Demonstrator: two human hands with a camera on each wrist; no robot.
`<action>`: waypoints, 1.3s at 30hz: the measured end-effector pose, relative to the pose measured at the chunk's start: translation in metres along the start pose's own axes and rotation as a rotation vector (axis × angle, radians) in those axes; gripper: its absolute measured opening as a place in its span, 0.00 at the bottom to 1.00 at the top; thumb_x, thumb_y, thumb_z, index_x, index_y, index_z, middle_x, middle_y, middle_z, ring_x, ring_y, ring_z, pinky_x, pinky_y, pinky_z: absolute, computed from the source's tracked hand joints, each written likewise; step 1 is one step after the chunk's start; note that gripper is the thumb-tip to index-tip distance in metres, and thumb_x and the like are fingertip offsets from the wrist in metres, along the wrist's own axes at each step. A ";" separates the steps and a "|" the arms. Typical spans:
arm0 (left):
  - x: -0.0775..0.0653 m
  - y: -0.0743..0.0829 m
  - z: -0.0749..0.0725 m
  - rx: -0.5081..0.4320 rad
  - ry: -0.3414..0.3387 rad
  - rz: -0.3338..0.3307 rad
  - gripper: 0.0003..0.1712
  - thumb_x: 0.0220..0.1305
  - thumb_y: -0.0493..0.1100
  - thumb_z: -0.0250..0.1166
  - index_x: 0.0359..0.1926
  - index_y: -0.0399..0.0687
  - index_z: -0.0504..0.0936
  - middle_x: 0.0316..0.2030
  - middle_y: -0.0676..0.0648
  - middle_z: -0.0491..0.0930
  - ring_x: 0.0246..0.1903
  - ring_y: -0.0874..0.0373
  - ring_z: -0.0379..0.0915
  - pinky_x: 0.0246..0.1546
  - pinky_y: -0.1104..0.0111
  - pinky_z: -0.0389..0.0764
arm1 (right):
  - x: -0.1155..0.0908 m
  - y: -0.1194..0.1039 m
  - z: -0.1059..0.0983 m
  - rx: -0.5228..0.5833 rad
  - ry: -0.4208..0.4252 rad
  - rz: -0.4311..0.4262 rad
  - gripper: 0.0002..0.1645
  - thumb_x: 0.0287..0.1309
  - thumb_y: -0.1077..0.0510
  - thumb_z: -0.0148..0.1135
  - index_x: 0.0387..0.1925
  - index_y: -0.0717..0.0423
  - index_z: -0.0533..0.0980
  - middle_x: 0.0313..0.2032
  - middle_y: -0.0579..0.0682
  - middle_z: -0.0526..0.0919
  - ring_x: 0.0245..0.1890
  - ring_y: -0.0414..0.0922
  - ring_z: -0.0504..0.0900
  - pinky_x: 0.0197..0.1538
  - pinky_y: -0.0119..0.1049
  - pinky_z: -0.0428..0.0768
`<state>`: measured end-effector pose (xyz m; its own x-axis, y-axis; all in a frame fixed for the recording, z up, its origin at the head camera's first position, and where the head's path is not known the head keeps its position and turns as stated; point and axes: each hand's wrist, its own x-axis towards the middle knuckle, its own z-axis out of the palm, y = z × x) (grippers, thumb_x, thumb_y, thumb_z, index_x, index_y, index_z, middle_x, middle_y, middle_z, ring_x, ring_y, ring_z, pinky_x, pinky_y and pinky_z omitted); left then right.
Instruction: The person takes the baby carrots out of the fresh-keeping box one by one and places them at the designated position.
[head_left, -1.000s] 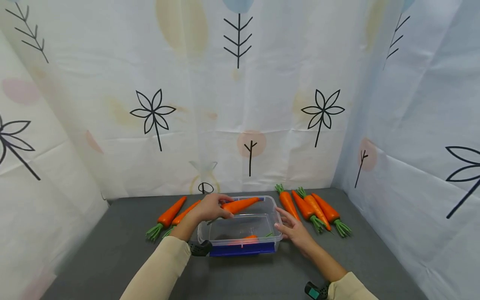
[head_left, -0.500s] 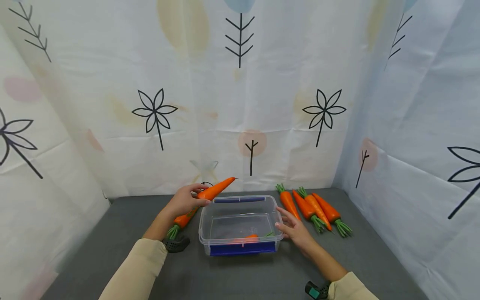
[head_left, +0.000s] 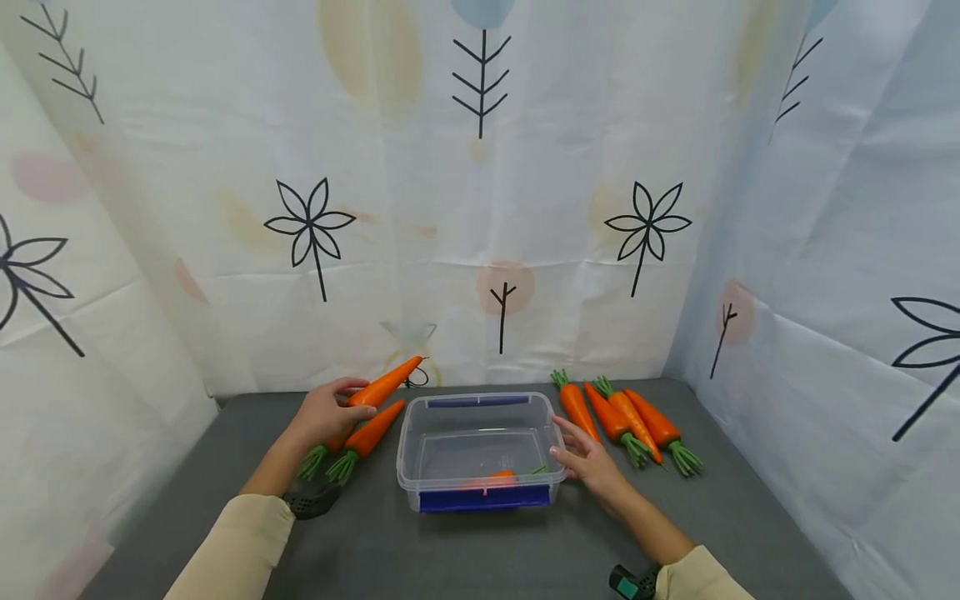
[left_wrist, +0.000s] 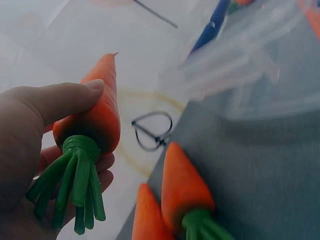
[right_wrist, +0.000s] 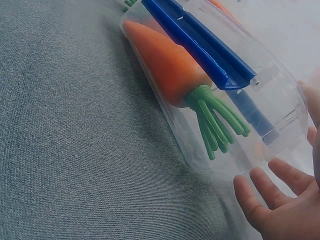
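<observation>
My left hand [head_left: 326,412] holds an orange carrot [head_left: 386,383] by its thick end, thumb across it; in the left wrist view its green stalks [left_wrist: 72,180] hang below the grip. The carrot tilts up to the right, over two more carrots [head_left: 372,433] lying on the table. A clear plastic box [head_left: 483,498] with blue clips stands open-topped in the middle. Inside it, along the front wall, lies a carrot [right_wrist: 167,62] with green stalks. My right hand [head_left: 588,462] touches the right side of the box, its fingers extended and spread in the right wrist view.
Several carrots [head_left: 618,417] lie in a group on the grey table [head_left: 480,554], right of the box. A white patterned curtain [head_left: 420,250] rises behind the table and at both sides.
My left hand has carried the carrot from over the box to the left, above the carrots on that side. My right hand has stayed at the side of the box.
</observation>
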<state>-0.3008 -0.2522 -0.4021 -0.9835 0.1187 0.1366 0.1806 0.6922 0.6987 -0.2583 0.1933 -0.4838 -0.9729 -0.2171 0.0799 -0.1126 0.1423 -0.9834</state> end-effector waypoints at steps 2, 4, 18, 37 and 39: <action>-0.002 -0.007 -0.004 0.002 0.010 -0.014 0.35 0.57 0.55 0.72 0.63 0.47 0.75 0.56 0.36 0.75 0.49 0.43 0.74 0.38 0.58 0.80 | 0.000 0.000 0.000 0.004 -0.001 0.001 0.35 0.67 0.59 0.59 0.72 0.50 0.61 0.61 0.70 0.67 0.52 0.59 0.76 0.47 0.45 0.81; -0.004 -0.015 -0.009 0.008 0.016 -0.022 0.36 0.58 0.55 0.71 0.63 0.46 0.74 0.57 0.36 0.74 0.50 0.42 0.73 0.37 0.59 0.80 | 0.000 0.000 0.000 0.005 0.000 0.001 0.35 0.67 0.59 0.59 0.72 0.51 0.61 0.61 0.70 0.67 0.52 0.59 0.77 0.46 0.45 0.82; -0.021 -0.052 -0.026 0.041 0.119 -0.124 0.37 0.61 0.55 0.68 0.64 0.39 0.71 0.56 0.28 0.72 0.51 0.35 0.71 0.38 0.54 0.79 | -0.001 0.000 0.001 0.047 -0.038 -0.017 0.36 0.68 0.60 0.58 0.74 0.52 0.57 0.62 0.71 0.66 0.55 0.62 0.75 0.48 0.44 0.81; -0.037 -0.106 -0.014 0.061 0.172 -0.335 0.43 0.62 0.61 0.65 0.62 0.29 0.70 0.57 0.23 0.69 0.54 0.30 0.66 0.51 0.43 0.71 | 0.000 0.001 0.000 0.043 -0.027 -0.012 0.36 0.67 0.60 0.59 0.73 0.52 0.59 0.61 0.72 0.67 0.53 0.62 0.75 0.46 0.42 0.82; -0.037 -0.109 -0.014 0.065 0.164 -0.336 0.43 0.61 0.62 0.65 0.61 0.29 0.71 0.57 0.24 0.69 0.54 0.30 0.65 0.51 0.42 0.70 | 0.000 0.001 0.001 0.045 -0.027 -0.011 0.36 0.67 0.60 0.59 0.73 0.52 0.59 0.61 0.71 0.67 0.54 0.63 0.75 0.46 0.42 0.82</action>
<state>-0.2839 -0.3415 -0.4734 -0.9719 -0.2346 0.0217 -0.1580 0.7174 0.6785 -0.2585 0.1928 -0.4850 -0.9658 -0.2445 0.0866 -0.1131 0.0962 -0.9889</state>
